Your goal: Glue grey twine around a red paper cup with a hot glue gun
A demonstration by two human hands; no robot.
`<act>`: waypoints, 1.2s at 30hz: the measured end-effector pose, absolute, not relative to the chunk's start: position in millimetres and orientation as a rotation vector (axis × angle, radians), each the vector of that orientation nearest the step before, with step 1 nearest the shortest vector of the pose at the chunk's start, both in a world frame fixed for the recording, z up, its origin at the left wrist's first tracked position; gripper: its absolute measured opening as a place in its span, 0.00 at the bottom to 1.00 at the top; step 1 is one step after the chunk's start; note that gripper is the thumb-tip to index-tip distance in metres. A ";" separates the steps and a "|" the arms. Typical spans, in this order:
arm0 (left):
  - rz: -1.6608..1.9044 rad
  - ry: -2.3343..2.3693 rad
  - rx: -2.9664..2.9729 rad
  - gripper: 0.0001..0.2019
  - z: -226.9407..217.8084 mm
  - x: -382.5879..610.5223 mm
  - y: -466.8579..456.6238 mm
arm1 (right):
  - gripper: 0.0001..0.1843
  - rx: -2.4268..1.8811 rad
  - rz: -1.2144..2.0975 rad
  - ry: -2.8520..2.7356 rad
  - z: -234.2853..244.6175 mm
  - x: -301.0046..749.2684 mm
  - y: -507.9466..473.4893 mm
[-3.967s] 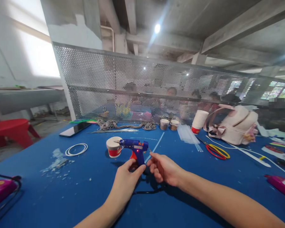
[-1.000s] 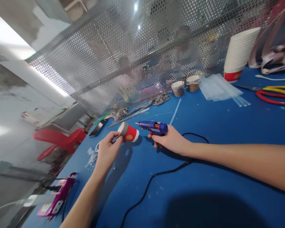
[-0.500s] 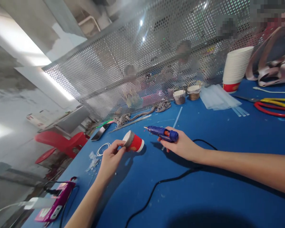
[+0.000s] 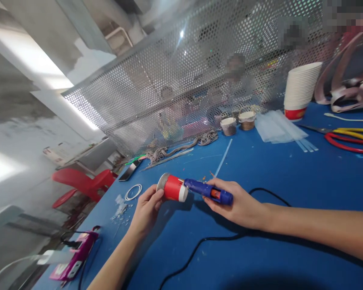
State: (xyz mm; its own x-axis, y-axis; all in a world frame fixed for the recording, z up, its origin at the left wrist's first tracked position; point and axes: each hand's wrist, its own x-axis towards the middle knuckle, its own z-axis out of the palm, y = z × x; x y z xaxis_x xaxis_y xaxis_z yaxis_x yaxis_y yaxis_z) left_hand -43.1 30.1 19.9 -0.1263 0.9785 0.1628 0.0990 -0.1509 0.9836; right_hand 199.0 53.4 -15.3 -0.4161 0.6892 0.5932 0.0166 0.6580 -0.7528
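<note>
My left hand (image 4: 147, 204) grips a red paper cup (image 4: 173, 188) by its rim end, thumb on the near side. Grey cord is wound round the cup below the rim, and the cup lies tilted on its side in the air with its white base toward the right. In my right hand (image 4: 237, 203) is a blue hot glue gun (image 4: 207, 190), fingers wrapped round it. Its nozzle points left and meets the cup's side near the base; whether it touches or hovers just above I cannot tell. A clear glue stick (image 4: 223, 158) lies behind the gun.
Bundles of grey cord (image 4: 208, 138), two cord-wrapped cups (image 4: 228, 126), a bag of glue sticks (image 4: 274, 127), stacked paper cups (image 4: 301, 90) and scissors (image 4: 347, 137) line the back. A phone (image 4: 129, 170) and purple power strip (image 4: 75, 257) sit left. A black cable (image 4: 196, 249) crosses the blue table.
The glue gun has moved down and left against the cup. My left hand has turned the cup slightly, so more of its red side shows.
</note>
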 end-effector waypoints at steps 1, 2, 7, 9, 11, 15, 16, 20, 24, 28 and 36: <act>1.365 1.276 1.323 0.09 19.8 -42.5 29.6 | 0.07 -0.540 0.816 -1.873 -15.6 199.2 52.3; 1.340 1.258 1.326 0.10 19.4 -42.6 29.5 | 0.07 -0.529 0.802 -1.878 -15.7 199.3 51.5; 1.256 1.231 1.490 0.07 14.7 -49.8 30.2 | 0.05 -0.547 0.804 -1.863 -16.1 199.1 49.7; 1.257 1.235 1.565 0.06 12.4 -52.6 30.1 | 0.05 -0.563 0.855 -1.845 -15.8 198.7 49.2; 1.260 1.258 1.600 0.06 10.0 -53.7 29.3 | 0.05 -0.578 0.929 -1.828 -15.1 198.3 48.4; 1.262 1.308 1.539 0.12 6.8 -48.3 25.4 | 0.05 -0.612 1.100 -1.735 -13.3 197.2 46.4; 1.266 1.310 1.510 0.13 6.4 -45.7 24.2 | 0.05 -0.618 1.144 -1.701 -12.9 196.9 46.1; 1.272 1.329 1.444 0.14 4.8 -36.6 21.6 | 0.06 -0.607 1.219 -1.649 -11.4 196.6 45.7; 1.177 1.368 1.598 0.12 6.4 -34.2 21.9 | 0.06 -0.617 1.181 -1.700 -9.5 198.1 44.6; 1.148 1.475 1.817 0.09 13.2 -32.8 20.1 | 0.03 -0.644 1.011 -1.862 -11.3 199.0 41.2; 1.159 1.661 1.835 0.08 16.0 -24.6 15.3 | 0.04 -0.620 0.741 -2.068 -19.6 197.8 37.0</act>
